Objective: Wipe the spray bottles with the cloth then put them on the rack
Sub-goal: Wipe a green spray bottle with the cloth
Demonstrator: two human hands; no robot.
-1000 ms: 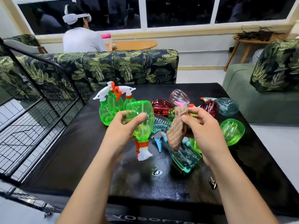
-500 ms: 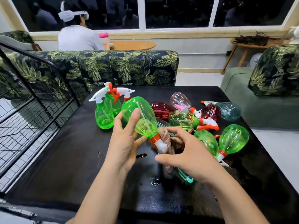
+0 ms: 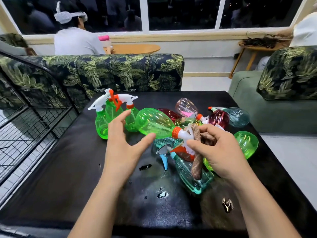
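A green spray bottle (image 3: 154, 122) hangs level above the middle of the black table (image 3: 60, 177), its rounded base pointing left and its nozzle end right. The body is clear bright-green plastic with shiny highlights, an orange collar at the neck and a white trigger head (image 3: 184, 134). The right hand (image 3: 221, 155) grips that head, its fingers curled round it together with a brown cloth (image 3: 197, 164) (one twisted end of the cloth dangles below the hand). The left hand (image 3: 123, 148) is just beside the bottle's body, with fingers (image 3: 126, 114) spread and straight; the thumb tip lies at the underside of the bottle, though whether it touches cannot be told. Behind the left hand stand upright green spray bottles (image 3: 102, 126) in a tight group. Under the right hand a teal spray bottle (image 3: 190, 177) lies on its side among other red, pink and green ones. A black wire rack (image 3: 30, 121) stands at the table's left edge.
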